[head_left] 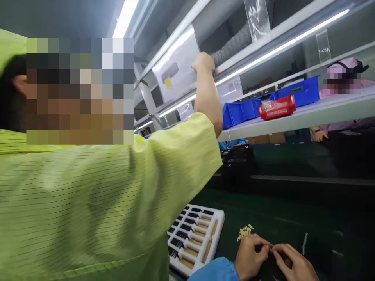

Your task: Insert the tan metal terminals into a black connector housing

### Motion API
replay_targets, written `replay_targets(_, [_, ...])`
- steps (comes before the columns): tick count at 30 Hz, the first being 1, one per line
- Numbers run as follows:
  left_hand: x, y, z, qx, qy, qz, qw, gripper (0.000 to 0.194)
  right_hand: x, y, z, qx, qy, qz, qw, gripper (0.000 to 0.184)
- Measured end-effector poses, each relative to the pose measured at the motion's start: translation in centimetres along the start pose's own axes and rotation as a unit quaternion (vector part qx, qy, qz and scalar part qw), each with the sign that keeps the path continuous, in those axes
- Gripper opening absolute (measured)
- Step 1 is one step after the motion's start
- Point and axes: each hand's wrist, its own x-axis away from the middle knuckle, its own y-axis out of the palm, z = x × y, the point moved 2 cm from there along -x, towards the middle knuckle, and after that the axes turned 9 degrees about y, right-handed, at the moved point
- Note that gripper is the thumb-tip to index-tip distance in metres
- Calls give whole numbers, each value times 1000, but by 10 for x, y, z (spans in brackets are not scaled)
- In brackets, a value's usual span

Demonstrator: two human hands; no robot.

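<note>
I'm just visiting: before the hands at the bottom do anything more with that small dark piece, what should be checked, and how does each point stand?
1. Both hands on the dark piece: left hand and right hand pinch it together; ok.
2. Small pale parts close by: lying just beyond the left hand; ok.
3. White tray within reach: beside the left hand; ok.
4. Co-worker's sleeve crowding the left side: not ok.
5. How the dark piece is seated: cannot tell, hidden by fingers.

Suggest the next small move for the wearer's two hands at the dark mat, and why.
Probably keep both hands pinched on the small dark part and finish seating it: the left hand and right hand meet on it, fingertips together. The pile of small pale yellow pieces lies just beyond the left hand, an easy next reach.
</note>
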Motion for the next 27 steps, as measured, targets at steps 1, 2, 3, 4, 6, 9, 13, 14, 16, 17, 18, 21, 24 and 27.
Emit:
replay_targets(1, [0,-2,5,4,19,7,1000,23,3,-2,-8,4,-2,14,1000,28])
replay_targets(2, [1,-5,11,1,46,20,999,23,5,-5,-16,8,-3,27,1000,28])
replay_targets(3, [1,-7,15,-6,70,29,997,22,7,-7,-23,10,-3,34,999,28])
replay_targets(4, [1,-8,17,1,65,27,998,21,8,-10,-28,10,0,47,999,27])
replay_targets(6, [-1,-7,14,24,35,17,999,20,6,-13,-29,11,30,67,997,25])
replay_targets(9, [-3,-2,2,40,-8,22,999,23,3,-12,-16,17,101,63,993,25])
replay_targets(13, [1,0,3,34,39,25,998,21,6,-8,-9,9,133,40,990,25])
replay_targets(14, [2,-1,6,30,58,27,998,20,7,-8,-10,5,133,36,990,25])
replay_targets(16, [3,-1,9,29,77,31,996,20,9,-8,-13,-4,130,34,991,23])
replay_targets(17, [3,-1,10,32,79,31,996,20,9,-8,-14,-8,128,35,991,23])
replay_targets(18, [3,-1,10,36,79,29,996,20,9,-9,-15,-12,125,35,991,22])
replay_targets(21, [3,0,8,51,78,28,995,21,8,-9,-15,-18,116,26,993,21])
replay_targets(24, [3,1,6,63,72,24,995,21,9,-9,-15,-19,108,16,994,19])
replay_targets(27, [3,2,3,89,52,15,995,19,9,-10,-15,-14,103,15,994,17])
